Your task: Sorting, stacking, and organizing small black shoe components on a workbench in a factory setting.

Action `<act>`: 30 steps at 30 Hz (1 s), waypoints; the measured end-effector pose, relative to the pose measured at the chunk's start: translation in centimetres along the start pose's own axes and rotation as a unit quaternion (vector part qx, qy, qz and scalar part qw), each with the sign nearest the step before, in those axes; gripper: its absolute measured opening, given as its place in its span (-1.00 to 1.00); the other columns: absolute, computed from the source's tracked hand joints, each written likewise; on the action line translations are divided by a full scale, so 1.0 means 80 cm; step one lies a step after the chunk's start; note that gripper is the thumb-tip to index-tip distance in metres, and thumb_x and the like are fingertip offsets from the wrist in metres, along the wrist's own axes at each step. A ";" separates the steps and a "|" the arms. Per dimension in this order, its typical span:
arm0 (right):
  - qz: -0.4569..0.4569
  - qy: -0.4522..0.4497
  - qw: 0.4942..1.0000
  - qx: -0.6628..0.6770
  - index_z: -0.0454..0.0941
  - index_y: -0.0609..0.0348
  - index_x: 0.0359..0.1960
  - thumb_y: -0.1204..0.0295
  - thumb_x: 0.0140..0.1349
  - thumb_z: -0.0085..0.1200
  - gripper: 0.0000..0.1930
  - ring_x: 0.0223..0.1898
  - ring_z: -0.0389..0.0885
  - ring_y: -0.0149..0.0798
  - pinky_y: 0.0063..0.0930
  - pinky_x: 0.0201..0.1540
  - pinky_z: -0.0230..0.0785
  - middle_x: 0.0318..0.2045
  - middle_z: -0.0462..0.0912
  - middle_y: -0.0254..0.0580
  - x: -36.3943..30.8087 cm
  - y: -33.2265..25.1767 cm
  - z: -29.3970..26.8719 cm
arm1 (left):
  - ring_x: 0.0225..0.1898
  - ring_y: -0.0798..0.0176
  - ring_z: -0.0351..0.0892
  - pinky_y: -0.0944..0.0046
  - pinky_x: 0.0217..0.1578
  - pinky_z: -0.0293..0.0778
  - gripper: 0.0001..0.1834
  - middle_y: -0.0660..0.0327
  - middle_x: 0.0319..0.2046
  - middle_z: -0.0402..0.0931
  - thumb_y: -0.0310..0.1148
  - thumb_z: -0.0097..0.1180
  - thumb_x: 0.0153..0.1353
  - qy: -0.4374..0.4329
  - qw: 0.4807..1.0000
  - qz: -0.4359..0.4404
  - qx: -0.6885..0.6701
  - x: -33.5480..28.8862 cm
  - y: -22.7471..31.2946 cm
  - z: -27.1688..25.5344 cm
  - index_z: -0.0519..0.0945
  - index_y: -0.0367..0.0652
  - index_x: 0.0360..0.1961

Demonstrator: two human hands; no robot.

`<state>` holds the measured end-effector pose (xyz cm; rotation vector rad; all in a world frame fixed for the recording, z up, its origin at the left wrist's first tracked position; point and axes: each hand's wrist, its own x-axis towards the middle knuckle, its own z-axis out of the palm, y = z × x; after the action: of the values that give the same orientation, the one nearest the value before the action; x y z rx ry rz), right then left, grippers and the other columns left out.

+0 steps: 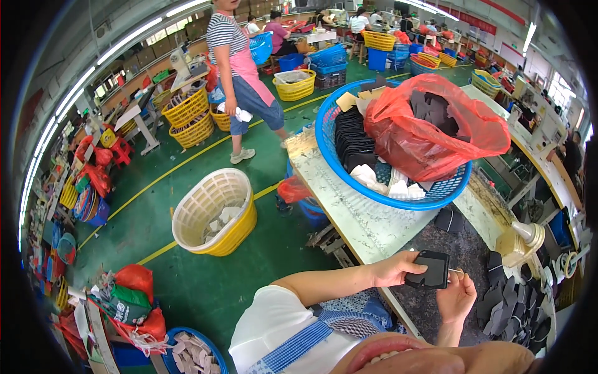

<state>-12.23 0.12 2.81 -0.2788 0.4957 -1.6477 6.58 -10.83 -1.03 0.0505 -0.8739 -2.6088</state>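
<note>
My left hand [393, 269] pinches the left edge of a flat black piece [430, 270], roughly square, held just above the dark worktop [464, 249]. My right hand [456, 295] is right beside the piece, fingers curled around a thin stick whose tip touches the piece's right edge. A heap of similar black cut pieces [507, 308] lies on the worktop to the right of my hands.
A large blue basket [330, 153] on the pale table holds black and white pieces and a red plastic bag [430, 128]. A yellow basket [215, 215] stands on the green floor. A person in a striped top and pink apron [240, 75] stands behind. A cream container [520, 240] sits at right.
</note>
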 end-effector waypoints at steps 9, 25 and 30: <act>-0.037 -0.154 0.912 -0.378 0.06 0.35 0.48 0.09 0.21 0.27 -0.05 -0.65 0.38 -0.51 -0.63 -0.49 0.29 -0.44 0.63 -0.20 -0.051 -0.001 0.043 | -0.03 0.44 0.51 0.38 0.07 0.45 -0.64 0.29 -0.06 0.61 -0.46 0.22 0.32 0.028 0.956 0.036 0.289 0.025 -0.019 -0.008 0.53 -0.28 0.13; -0.340 0.106 0.769 -0.531 0.39 0.22 -0.07 0.61 0.31 0.06 -0.81 -0.22 0.46 -0.47 -0.63 -0.14 0.32 -0.11 0.49 -0.20 -0.048 0.042 -0.010 | 0.05 0.39 0.53 0.26 0.10 0.53 -0.64 0.29 0.01 0.49 -0.38 0.18 0.36 0.079 0.992 0.009 0.097 0.036 -0.022 0.017 0.39 -0.12 0.12; -0.387 0.204 0.777 -0.453 0.43 0.24 0.05 0.58 0.31 0.08 -0.72 -0.22 0.45 -0.49 -0.65 -0.18 0.33 -0.14 0.51 -0.25 -0.053 0.029 -0.008 | -0.11 0.45 0.56 0.39 -0.12 0.53 -0.57 0.29 -0.08 0.52 -0.36 0.13 0.42 0.046 0.959 -0.011 0.280 0.036 -0.028 0.021 0.33 -0.14 0.23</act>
<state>-9.94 4.20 1.57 -0.9444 1.6961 -2.1548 2.88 -9.29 -0.73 0.3318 -1.5509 -2.2722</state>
